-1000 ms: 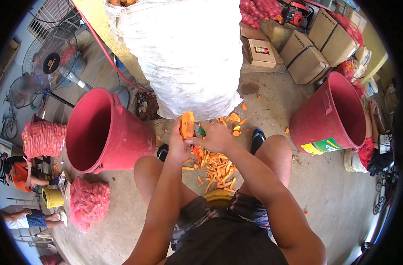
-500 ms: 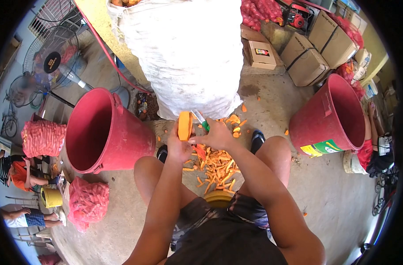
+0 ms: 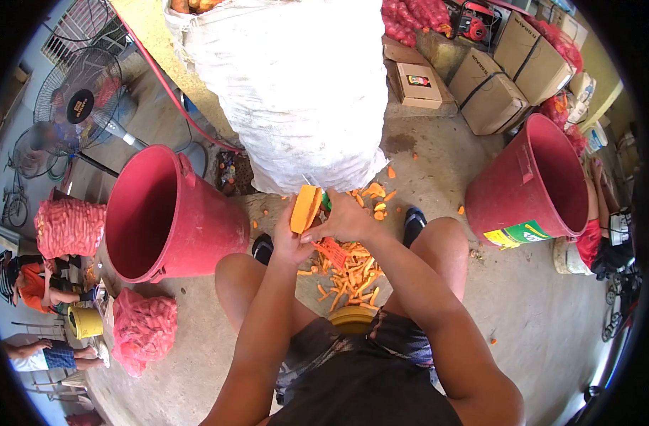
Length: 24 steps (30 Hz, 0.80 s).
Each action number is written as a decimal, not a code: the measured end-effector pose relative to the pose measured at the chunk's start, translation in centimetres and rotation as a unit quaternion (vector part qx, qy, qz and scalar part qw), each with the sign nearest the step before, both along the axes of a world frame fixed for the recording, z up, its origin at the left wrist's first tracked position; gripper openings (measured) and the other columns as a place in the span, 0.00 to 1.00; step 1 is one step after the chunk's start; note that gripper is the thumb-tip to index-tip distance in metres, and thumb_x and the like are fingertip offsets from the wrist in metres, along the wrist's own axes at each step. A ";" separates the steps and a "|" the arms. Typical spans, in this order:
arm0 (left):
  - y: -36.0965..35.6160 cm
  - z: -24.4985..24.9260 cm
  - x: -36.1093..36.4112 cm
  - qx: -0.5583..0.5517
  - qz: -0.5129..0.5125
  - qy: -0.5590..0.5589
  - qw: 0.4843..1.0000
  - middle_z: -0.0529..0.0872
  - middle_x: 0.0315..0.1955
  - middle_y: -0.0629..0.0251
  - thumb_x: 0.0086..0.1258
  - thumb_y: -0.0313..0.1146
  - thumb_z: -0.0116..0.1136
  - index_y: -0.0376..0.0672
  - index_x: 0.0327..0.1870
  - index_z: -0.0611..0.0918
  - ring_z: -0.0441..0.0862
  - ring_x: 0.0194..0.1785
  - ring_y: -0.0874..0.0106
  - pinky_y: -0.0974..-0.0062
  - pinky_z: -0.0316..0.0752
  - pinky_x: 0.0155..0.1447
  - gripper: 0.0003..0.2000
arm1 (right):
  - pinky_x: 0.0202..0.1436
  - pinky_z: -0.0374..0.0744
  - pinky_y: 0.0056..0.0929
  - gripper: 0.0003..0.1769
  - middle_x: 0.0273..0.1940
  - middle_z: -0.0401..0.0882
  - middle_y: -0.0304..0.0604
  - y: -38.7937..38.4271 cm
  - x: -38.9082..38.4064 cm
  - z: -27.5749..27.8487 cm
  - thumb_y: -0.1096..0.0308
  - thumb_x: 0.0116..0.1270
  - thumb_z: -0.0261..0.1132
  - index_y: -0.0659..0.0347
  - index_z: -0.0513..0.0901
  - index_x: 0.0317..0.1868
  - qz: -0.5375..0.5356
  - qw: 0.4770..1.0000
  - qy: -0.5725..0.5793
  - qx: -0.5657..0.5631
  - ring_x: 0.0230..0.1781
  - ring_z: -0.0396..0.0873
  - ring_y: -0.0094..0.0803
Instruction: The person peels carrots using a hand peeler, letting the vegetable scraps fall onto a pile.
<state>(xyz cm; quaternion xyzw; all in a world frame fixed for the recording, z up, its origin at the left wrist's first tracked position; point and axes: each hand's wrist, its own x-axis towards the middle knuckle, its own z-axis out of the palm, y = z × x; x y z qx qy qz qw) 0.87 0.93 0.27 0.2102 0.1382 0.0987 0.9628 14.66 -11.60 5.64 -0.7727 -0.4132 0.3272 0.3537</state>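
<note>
Paring seems to be the step in hand, judging by the flat faces of the orange, block-shaped piece of vegetable (image 3: 306,210) held upright near the middle of the frame. We have our left hand (image 3: 287,240) wrapped around its lower part, while our right hand (image 3: 347,215) grips a green-handled knife (image 3: 327,202), its pale metal blade partly hidden behind the piece. We see a heap of thin orange strips (image 3: 354,273) on the floor below our hands, and a large white woven sack (image 3: 303,92) at upper centre. One tall red plastic bin (image 3: 214,220) is at left, another red plastic bin with a green-and-yellow label (image 3: 498,188) at right. As we judge it, another stroke would call for a steady left grip, fingers clear of the edge, and a shallow, even blade angle.
</note>
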 end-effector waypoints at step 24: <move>-0.4 -3.0 -0.3 0.011 0.142 0.076 0.987 0.86 0.41 0.68 0.86 0.41 0.50 0.43 0.56 0.83 0.82 0.39 0.75 0.76 0.78 0.40 0.14 | 0.51 0.85 0.52 0.54 0.39 0.87 0.64 -0.3 -1.8 -0.1 0.17 0.54 0.69 0.71 0.80 0.45 0.014 0.986 -0.164 -0.016 0.45 0.89 0.61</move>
